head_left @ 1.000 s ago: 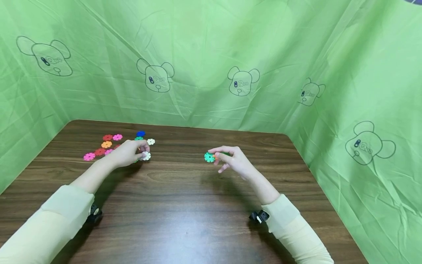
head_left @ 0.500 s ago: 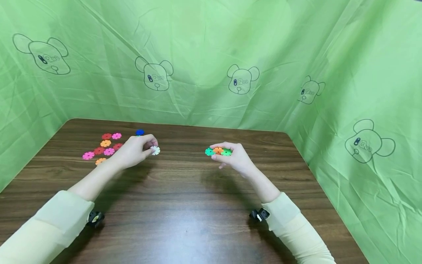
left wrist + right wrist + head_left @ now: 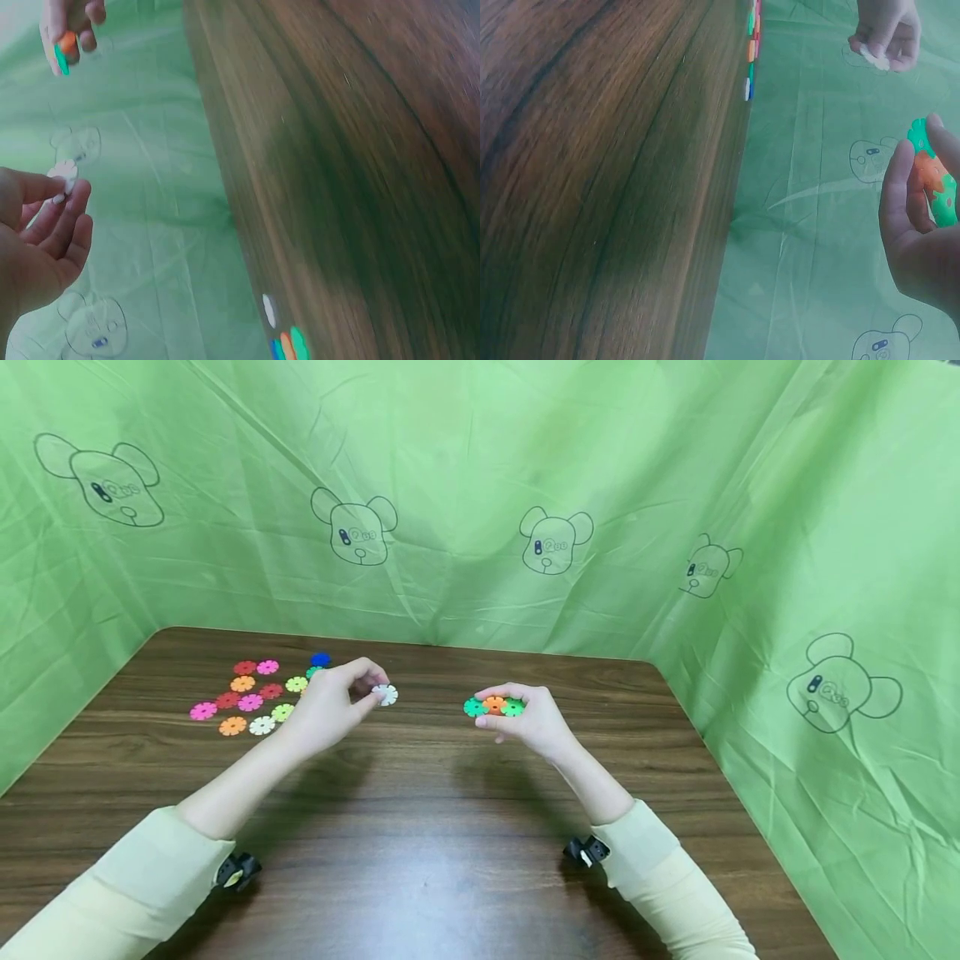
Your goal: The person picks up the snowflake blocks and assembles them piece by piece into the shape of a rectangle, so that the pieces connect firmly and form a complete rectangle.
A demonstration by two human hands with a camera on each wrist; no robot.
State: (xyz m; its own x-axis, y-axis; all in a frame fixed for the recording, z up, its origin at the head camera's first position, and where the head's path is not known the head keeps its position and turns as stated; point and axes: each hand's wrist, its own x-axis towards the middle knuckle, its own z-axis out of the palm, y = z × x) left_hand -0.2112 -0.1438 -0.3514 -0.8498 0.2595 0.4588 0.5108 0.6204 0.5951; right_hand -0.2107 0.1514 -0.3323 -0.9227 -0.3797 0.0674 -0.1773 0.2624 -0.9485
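White disc (image 3: 386,695) pinched at the fingertips of the left hand (image 3: 330,706), raised above the tabletop (image 3: 450,827). Just across, the right hand (image 3: 528,720) grips a joined row (image 3: 494,706) of green, orange, green discs, also lifted. A gap separates the two. Loose discs (image 3: 251,697) lie scattered behind the left hand, near the green cloth (image 3: 480,485).

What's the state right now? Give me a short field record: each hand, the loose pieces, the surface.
left hand: raised above the table, pinches a white snowflake disc at its fingertips
right hand: holds a joined row of green, orange and green discs
gap: the white disc and the row are apart, not touching
loose discs: scattered flat at the far left; pink, red, orange, yellow-green, white, blue
table: dark wood
backdrop: green sheet with bear outlines
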